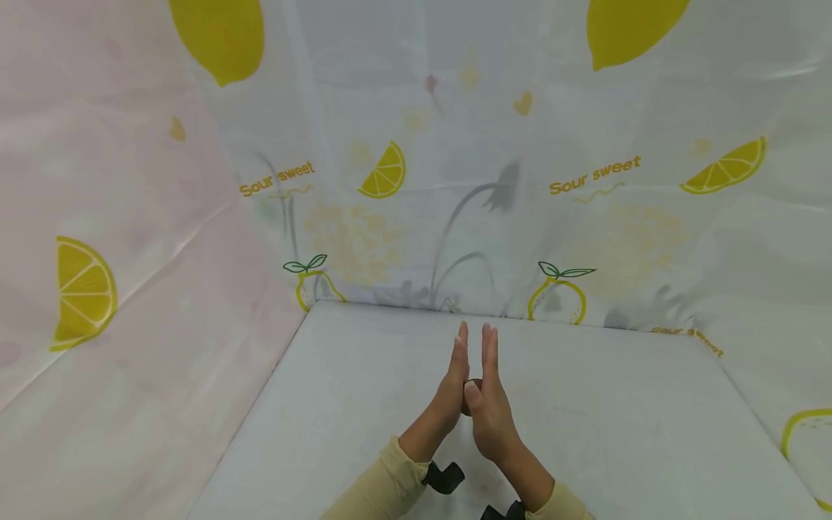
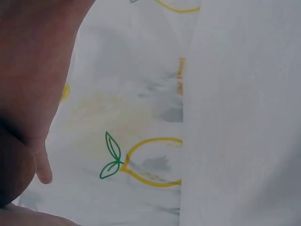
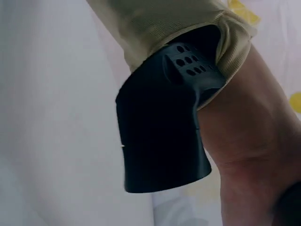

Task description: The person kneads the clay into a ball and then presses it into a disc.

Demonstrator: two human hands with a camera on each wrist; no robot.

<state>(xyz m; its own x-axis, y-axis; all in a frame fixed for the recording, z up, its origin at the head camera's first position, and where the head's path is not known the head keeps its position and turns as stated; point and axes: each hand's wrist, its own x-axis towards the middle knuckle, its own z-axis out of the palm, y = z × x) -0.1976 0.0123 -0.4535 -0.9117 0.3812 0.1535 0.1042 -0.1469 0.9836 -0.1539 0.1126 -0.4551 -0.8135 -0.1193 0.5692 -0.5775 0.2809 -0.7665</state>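
A small dark brown rounded object (image 1: 466, 409) sits between the two palms, partly hidden by the right thumb; its exact kind cannot be told. My left hand (image 1: 451, 390) presses it from the left, fingers straight and pointing away. Against its other side rests my right hand (image 1: 492, 415), also with straight fingers. A gap shows between the fingertips of the two hands. In the left wrist view, the brown object (image 2: 16, 169) appears smooth and curved at the lower left, touching skin. Only a dark edge of something shows at the lower right of the right wrist view.
Below the hands lies a white tabletop (image 1: 617, 419). Lemon-printed sheeting (image 1: 416, 238) rises behind it and at both sides. Both wrists carry black camera mounts, such as the left one (image 1: 444, 477), beside beige sleeves (image 1: 383, 484).
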